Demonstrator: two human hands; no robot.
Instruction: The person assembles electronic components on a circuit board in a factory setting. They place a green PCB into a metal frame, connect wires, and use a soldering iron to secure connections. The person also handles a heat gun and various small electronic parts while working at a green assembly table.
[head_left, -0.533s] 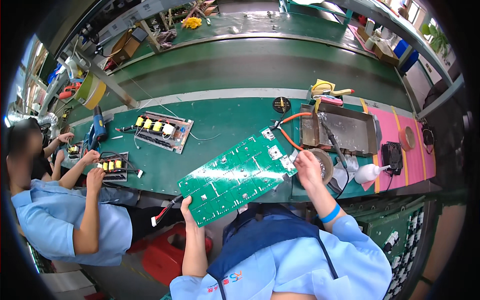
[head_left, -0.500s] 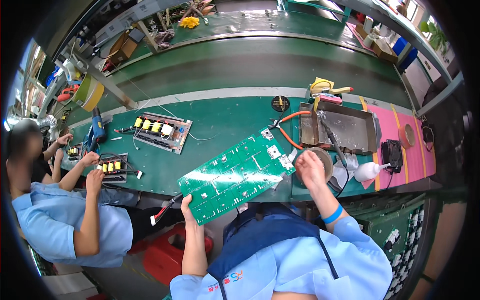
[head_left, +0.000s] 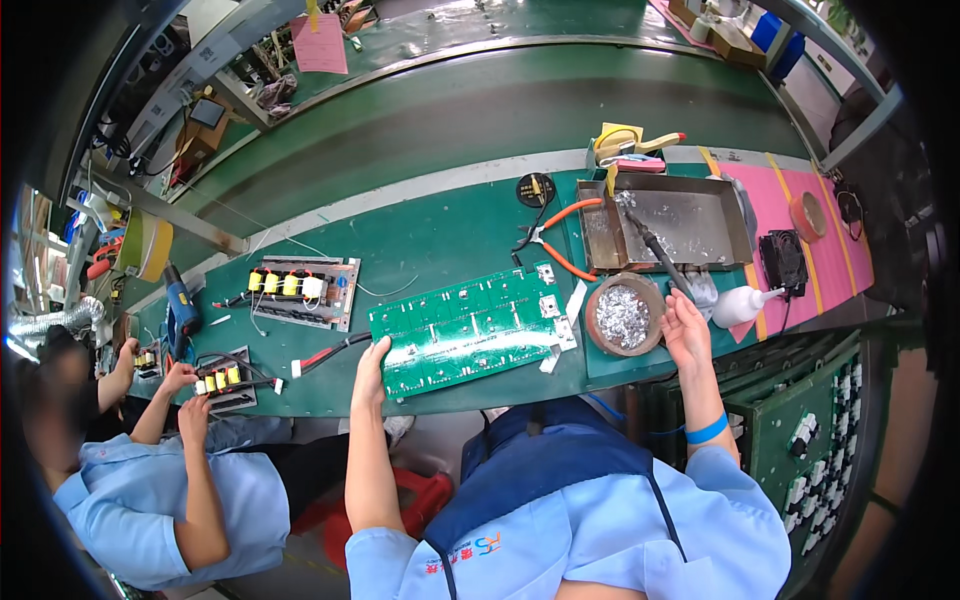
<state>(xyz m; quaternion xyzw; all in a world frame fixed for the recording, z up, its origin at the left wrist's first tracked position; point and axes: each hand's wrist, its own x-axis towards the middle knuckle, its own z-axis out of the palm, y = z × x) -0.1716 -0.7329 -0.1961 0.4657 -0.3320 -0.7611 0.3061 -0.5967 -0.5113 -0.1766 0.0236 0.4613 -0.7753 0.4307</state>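
Observation:
A long green circuit board (head_left: 465, 325) lies flat on the green bench near its front edge. My left hand (head_left: 372, 368) grips the board's left end. My right hand (head_left: 685, 328) is off the board, to the right of a round bowl of silvery solder scraps (head_left: 624, 315). Its fingers are spread and reach toward the handle of a soldering iron (head_left: 662, 262), which leans out of a metal tray (head_left: 735, 215). A white squeeze bottle (head_left: 742, 304) lies just right of that hand.
Orange-handled cutters (head_left: 556, 240) lie left of the tray. Another board with yellow parts (head_left: 298, 290) sits further left, beside a blue tool (head_left: 181, 310). A co-worker's hands (head_left: 185, 390) work on a small board at the far left. A small black fan (head_left: 785, 262) stands on a pink mat (head_left: 800, 180).
My right hand has let go of the board's right end and moved right past the bowl. The board, tilted before, now lies flat, with my left hand still on it.

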